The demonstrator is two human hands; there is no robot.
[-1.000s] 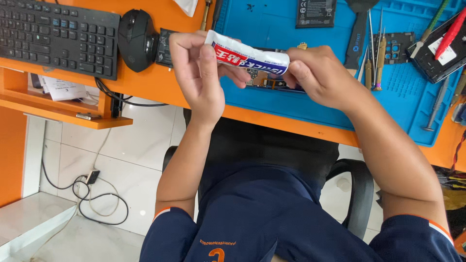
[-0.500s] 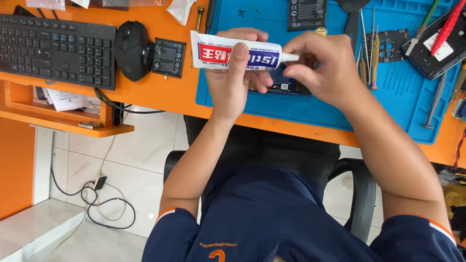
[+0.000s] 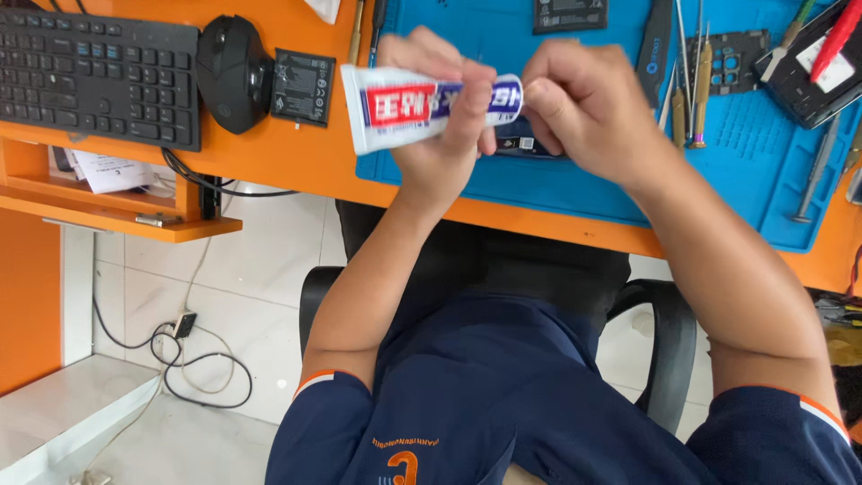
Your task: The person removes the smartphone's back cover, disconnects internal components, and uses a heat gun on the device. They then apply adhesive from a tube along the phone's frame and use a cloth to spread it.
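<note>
My left hand (image 3: 444, 126) grips a white glue tube (image 3: 395, 106) with a red and blue label, held level above the near edge of the blue work mat (image 3: 584, 189). My right hand (image 3: 584, 108) pinches the tube's right end, where the cap is hidden by my fingers. A small dark device (image 3: 521, 144) lies on the mat under both hands, mostly covered.
A black keyboard (image 3: 94, 72), a black mouse (image 3: 233, 58) and a flat black battery (image 3: 303, 85) lie on the orange desk (image 3: 269, 162) at left. Screwdrivers and tweezers (image 3: 691, 81), another battery (image 3: 570, 13) and small parts sit on the mat at right. Cables lie on the floor.
Both hands with the tube have shifted up and to the right in view. The right hand's fingers have closed tighter over the tube's end.
</note>
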